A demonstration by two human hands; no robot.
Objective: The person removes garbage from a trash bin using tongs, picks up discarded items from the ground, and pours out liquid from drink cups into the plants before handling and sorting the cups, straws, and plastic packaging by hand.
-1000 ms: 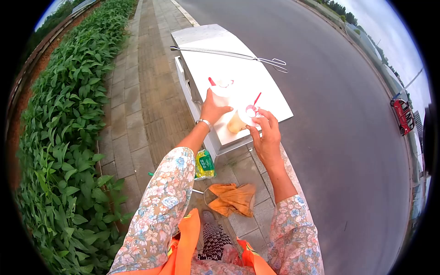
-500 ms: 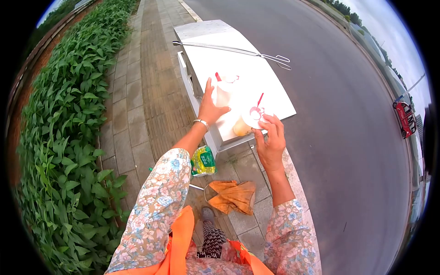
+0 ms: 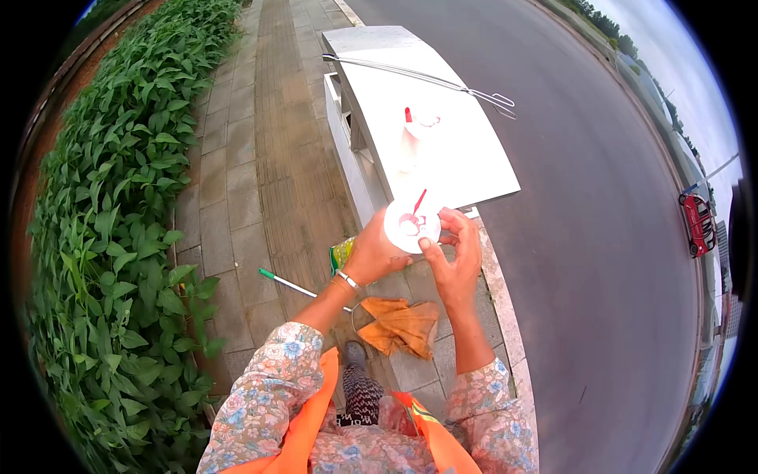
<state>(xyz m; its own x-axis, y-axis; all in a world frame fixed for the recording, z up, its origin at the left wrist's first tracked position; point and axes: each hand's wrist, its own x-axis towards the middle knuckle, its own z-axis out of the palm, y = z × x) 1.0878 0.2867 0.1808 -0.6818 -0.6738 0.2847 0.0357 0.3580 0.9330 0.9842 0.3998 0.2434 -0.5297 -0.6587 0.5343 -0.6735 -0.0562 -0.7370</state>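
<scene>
Both my hands are around a white-lidded cup (image 3: pixel 402 228) with a red straw, held just off the near end of a white box top (image 3: pixel 450 150). My left hand (image 3: pixel 376 250) wraps the cup's left side, its lower part hidden by the fingers. On the right side, my right hand (image 3: pixel 456 251) grips the lid's rim between thumb and fingers. A second cup (image 3: pixel 414 142), washed out by glare, stands on the white top with a red straw or spoon. Long metal tongs (image 3: pixel 418 76) lie across the far part of the top.
Below my hands, an orange cloth (image 3: pixel 401 325) on a ring with a green-tipped pole (image 3: pixel 288 284) lies on the paving. A yellow-green package (image 3: pixel 340 254) is partly behind my left wrist. Leafy hedge (image 3: pixel 118 205) lines the left, road (image 3: pixel 592 237) the right; a red vehicle (image 3: pixel 698 224) stands beyond.
My left hand has left the farther cup and now holds the nearer one with my right hand. That cup has come off the white top, toward me.
</scene>
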